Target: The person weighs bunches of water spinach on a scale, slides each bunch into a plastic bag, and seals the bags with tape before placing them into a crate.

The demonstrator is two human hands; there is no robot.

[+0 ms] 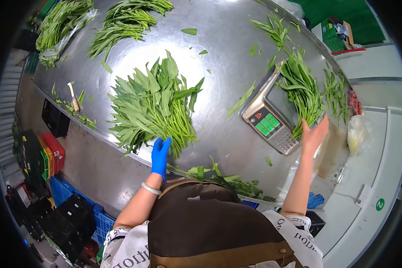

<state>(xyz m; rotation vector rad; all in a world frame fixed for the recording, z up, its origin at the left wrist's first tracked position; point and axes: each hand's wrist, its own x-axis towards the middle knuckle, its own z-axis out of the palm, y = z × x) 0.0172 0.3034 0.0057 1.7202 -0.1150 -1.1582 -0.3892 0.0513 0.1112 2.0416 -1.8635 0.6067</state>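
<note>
A large pile of leafy green vegetables (154, 105) lies on the metal table, its stems toward the lower right. My left hand (160, 156), in a blue glove, touches the pile's near edge, and its grip is partly hidden. On the right, a bunch of the same greens (301, 87) rests on the digital scale (268, 124), whose green display is lit. My bare right hand (315, 131) is at the stem ends of that bunch, fingers around them.
More bunches (125, 22) and a plastic-wrapped bunch (62, 31) lie at the far left. A knife (73, 97) sits near the left edge. Loose leaves (245, 187) line the near edge. A blue glove (316, 200) and a plastic bag (358, 134) are at right.
</note>
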